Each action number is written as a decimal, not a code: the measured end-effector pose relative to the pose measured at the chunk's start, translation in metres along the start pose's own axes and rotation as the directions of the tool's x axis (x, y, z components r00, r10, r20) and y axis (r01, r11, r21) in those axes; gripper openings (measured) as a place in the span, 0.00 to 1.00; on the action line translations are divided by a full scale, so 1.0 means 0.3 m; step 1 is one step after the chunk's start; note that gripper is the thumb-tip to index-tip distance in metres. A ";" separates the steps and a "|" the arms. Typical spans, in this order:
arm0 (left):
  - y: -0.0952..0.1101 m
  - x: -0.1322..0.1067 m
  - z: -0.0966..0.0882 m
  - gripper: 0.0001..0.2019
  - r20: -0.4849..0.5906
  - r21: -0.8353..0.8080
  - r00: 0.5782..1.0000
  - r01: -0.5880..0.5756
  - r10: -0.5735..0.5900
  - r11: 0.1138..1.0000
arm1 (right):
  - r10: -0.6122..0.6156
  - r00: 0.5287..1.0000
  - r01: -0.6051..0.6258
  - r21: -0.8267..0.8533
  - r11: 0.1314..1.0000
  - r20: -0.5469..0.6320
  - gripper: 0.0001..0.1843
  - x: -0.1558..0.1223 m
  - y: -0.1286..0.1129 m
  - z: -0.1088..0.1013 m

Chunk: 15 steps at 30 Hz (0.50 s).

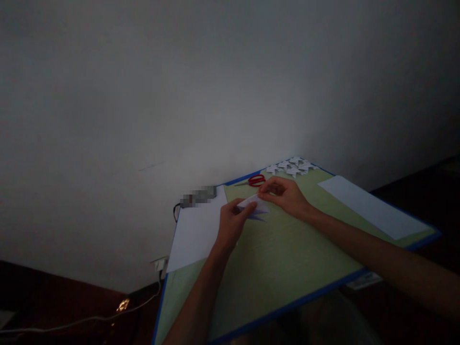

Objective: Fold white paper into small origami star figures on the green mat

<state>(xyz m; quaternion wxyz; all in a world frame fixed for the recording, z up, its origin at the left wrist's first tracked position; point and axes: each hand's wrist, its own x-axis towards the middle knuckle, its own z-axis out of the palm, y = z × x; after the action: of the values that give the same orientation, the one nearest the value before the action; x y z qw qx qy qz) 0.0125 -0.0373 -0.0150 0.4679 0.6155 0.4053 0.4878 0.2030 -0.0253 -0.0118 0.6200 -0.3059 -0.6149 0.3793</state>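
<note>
Over a green, blue-edged table [287,254], the left hand [231,221] clamps folded, pointed white paper [261,206] under its thumb, and the right hand [283,195] pinches its upper corner between thumb and fingertips.

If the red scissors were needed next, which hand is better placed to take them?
Probably the right hand: it is closer to the scissors and pinches only the edge of the paper, while the left hand grips it, thumb on top.

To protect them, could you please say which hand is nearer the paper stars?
Right. The right hand is in front of the stars; the left hand is farther left.
</note>
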 end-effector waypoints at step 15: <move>0.010 -0.002 0.006 0.15 -0.046 -0.027 0.991 0.122 -0.123 0.992 | 0.093 0.996 -0.093 0.025 0.995 0.005 0.17 0.002 0.030 0.004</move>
<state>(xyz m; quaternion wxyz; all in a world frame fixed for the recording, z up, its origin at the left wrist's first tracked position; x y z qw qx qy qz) 0.0144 -0.0389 -0.0122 0.4945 0.5721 0.4475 0.4775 0.2009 -0.0202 -0.0189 0.6043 -0.3256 -0.5964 0.4160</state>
